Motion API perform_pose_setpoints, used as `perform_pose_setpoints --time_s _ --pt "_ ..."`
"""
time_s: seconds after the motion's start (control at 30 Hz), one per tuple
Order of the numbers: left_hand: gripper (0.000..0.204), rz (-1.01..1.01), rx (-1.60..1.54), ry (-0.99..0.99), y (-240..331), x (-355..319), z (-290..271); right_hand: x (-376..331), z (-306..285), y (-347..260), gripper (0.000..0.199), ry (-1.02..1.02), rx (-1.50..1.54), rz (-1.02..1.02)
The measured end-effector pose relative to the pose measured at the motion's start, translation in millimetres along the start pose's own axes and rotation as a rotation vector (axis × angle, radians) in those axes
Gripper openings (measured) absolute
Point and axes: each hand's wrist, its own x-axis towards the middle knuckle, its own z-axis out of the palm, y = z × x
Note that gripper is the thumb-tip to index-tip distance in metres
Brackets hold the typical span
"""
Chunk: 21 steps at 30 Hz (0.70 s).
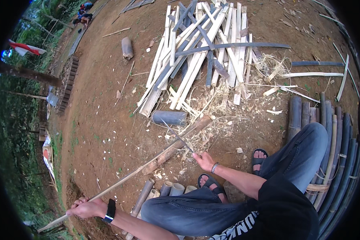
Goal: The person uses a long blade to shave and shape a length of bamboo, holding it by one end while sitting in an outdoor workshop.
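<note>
My left hand (87, 208), at the lower left, is closed round a long thin bamboo strip (126, 178). The strip slants up to the right, its far part over a short log (164, 157) on the ground. In my right hand (205, 161) is the handle of a knife, mostly hidden by the fingers. Its thin dark blade (179, 137) points up and left and crosses the strip above the log. Whether the edge touches the strip I cannot tell. Pale curled shavings (218, 114) lie around the log's far end.
A pile of split bamboo slats (196, 52) lies ahead. Near it are a dark bamboo section (170, 118) and another short piece (127, 48). Bundled bamboo poles (338, 160) stand by my right knee. Cut bamboo tubes (166, 188) sit by my left leg. A person (85, 17) is far off.
</note>
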Motion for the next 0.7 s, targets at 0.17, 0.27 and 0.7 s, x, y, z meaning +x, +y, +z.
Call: perform_pose_setpoints --time_s 0.17,0.27,0.7 --pt "0.046 0.009 -0.052 -0.011 13 -12 5 -33 4 -53 0.079 -0.122 -0.175 -0.078" --pt "0.046 -0.003 -0.060 -0.024 16 -12 7 -17 -1 4 0.078 -0.014 0.014 0.056" --pt "0.047 0.021 -0.085 -0.006 17 -17 10 8 -23 24 0.068 0.077 0.051 0.304"
